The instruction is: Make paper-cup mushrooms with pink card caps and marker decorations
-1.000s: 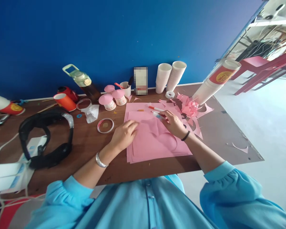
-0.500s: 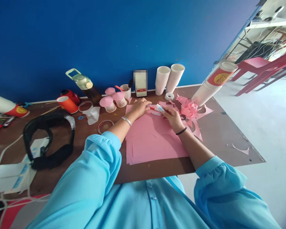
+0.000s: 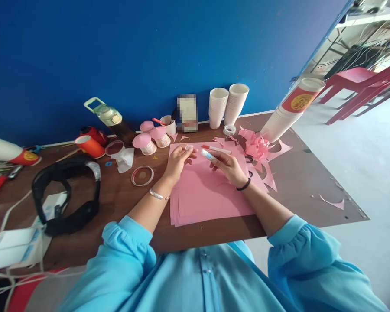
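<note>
My right hand (image 3: pixel 229 164) is closed round a glue stick (image 3: pixel 208 155), its white end pointing up and left over the pink paper (image 3: pixel 211 195). Across a small gap, my left hand (image 3: pixel 180 162) pinches a small clear-white cap (image 3: pixel 189 147) between thumb and fingers. Just beyond the right hand, a white marker with an orange end (image 3: pixel 216 149) lies on the stacked sheets. Black scissor handles (image 3: pixel 249 160) show partly beneath pink scraps, right of that hand.
Pink-topped paper cups (image 3: pixel 147 143) stand back left, near a bottle (image 3: pixel 112 119). White cup stacks (image 3: pixel 218 108) line the blue wall. Crumpled pink paper (image 3: pixel 256 145) lies right, by a leaning cup stack (image 3: pixel 281 123). A tape roll (image 3: pixel 142 176) and black headband (image 3: pixel 66 221) are at left.
My left hand has drawn back left and toward me, away from the marker, and now holds the small cap. The glue stick in my right hand has shifted slightly left and toward me.
</note>
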Demonstrator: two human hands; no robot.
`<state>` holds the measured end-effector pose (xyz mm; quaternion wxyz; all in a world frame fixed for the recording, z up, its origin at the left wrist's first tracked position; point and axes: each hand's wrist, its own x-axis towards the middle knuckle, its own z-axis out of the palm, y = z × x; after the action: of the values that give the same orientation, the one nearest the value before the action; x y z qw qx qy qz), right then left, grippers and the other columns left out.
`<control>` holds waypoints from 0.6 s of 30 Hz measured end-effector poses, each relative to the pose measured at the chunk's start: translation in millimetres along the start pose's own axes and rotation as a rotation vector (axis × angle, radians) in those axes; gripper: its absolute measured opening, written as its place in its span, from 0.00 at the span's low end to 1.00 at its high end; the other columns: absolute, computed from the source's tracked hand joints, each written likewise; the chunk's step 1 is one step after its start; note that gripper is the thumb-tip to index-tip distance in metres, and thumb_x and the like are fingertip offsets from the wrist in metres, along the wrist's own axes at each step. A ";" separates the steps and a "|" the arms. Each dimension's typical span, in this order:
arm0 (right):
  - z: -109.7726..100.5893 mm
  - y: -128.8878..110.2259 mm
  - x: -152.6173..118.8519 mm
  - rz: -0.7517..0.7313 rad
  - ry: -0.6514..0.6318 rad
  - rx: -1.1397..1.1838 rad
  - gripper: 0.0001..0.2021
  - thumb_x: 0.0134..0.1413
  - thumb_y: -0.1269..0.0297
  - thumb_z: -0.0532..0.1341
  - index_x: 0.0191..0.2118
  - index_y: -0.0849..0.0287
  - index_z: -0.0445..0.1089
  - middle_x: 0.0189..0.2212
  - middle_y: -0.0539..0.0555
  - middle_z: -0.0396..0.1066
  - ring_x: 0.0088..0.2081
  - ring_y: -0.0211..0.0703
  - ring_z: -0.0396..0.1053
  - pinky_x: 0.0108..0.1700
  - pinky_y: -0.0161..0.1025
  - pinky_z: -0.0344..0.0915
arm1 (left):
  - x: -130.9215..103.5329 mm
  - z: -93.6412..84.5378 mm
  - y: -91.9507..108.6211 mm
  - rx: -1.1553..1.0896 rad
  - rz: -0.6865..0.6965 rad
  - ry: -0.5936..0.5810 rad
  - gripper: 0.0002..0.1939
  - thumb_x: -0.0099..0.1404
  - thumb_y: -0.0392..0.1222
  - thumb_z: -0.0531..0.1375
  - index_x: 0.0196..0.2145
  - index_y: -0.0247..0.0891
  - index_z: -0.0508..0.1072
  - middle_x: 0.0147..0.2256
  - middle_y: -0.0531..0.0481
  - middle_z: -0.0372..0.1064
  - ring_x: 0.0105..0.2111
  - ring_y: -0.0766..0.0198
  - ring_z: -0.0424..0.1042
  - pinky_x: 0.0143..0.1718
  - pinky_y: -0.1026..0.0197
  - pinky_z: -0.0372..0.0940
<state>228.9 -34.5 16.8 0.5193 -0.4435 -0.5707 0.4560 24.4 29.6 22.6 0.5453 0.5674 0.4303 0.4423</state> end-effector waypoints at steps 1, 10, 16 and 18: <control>1.7 -0.7 -1.1 -0.003 -0.012 -0.010 0.23 0.61 0.44 0.65 0.51 0.57 0.77 0.37 0.55 0.76 0.30 0.40 0.71 0.34 0.42 0.74 | -4.6 3.1 -2.8 -0.163 -0.077 -0.007 0.18 0.63 0.55 0.66 0.41 0.38 0.73 0.40 0.45 0.78 0.37 0.62 0.77 0.32 0.64 0.67; 5.9 10.3 -2.4 -0.125 0.022 -0.281 0.20 0.66 0.48 0.60 0.51 0.58 0.77 0.42 0.57 0.75 0.28 0.37 0.73 0.31 0.38 0.73 | -15.4 10.5 -14.0 -0.485 -0.246 -0.044 0.24 0.50 0.54 0.76 0.39 0.37 0.79 0.32 0.54 0.71 0.30 0.73 0.69 0.31 0.68 0.63; 6.9 6.6 -5.2 -0.218 0.038 -0.456 0.17 0.70 0.52 0.57 0.53 0.55 0.76 0.45 0.59 0.75 0.40 0.45 0.76 0.36 0.38 0.76 | -16.6 9.6 -11.3 -0.472 -0.253 -0.054 0.22 0.49 0.52 0.76 0.37 0.37 0.78 0.28 0.56 0.69 0.28 0.72 0.67 0.30 0.67 0.61; 6.2 6.1 -5.9 -0.268 0.046 -0.522 0.16 0.70 0.56 0.56 0.54 0.55 0.76 0.46 0.60 0.76 0.46 0.48 0.75 0.39 0.41 0.77 | -16.4 9.8 -11.1 -0.457 -0.245 -0.050 0.21 0.50 0.51 0.76 0.36 0.38 0.78 0.27 0.56 0.68 0.28 0.72 0.66 0.29 0.67 0.60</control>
<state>223.4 -39.5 9.4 0.4561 -0.4930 -0.7102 0.2109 29.9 11.7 10.9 0.7193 0.3839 0.3710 0.4445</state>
